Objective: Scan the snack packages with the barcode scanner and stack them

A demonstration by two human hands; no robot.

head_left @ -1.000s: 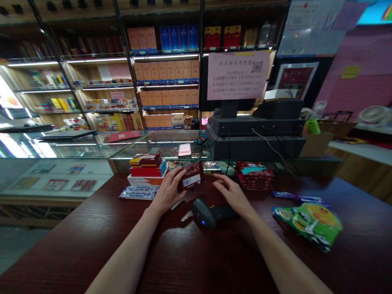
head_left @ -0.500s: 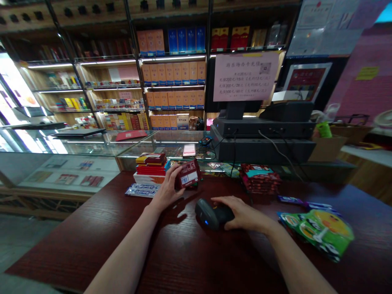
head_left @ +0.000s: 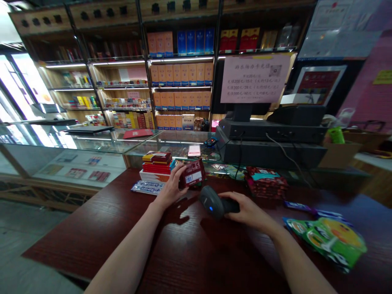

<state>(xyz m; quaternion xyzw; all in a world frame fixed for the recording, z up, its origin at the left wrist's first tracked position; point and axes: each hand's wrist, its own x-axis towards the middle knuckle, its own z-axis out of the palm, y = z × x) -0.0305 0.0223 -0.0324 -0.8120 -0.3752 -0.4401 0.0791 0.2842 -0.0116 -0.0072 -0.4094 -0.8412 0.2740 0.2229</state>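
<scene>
My left hand [head_left: 172, 185] grips a dark red package [head_left: 192, 173], its white barcode label facing me, just above the table. My right hand [head_left: 245, 208] is wrapped round the handle of a black barcode scanner [head_left: 213, 203], which has a blue light lit. The scanner's head points toward the package, a short gap apart. Behind my left hand lies a stack of red and yellow packs [head_left: 157, 162] on a white box, with blue-and-white packets [head_left: 148, 187] in front of it.
Dark red packs [head_left: 266, 182] are piled beyond my right hand. A green bag [head_left: 330, 241] and purple packets [head_left: 297, 206] lie at the right of the wooden table [head_left: 92, 220]. A monitor bearing a paper sign [head_left: 255, 79] stands behind, beside a glass counter [head_left: 171, 139].
My right hand has lifted the scanner off the table toward the package. My left hand still holds the package. The view has shifted slightly left.
</scene>
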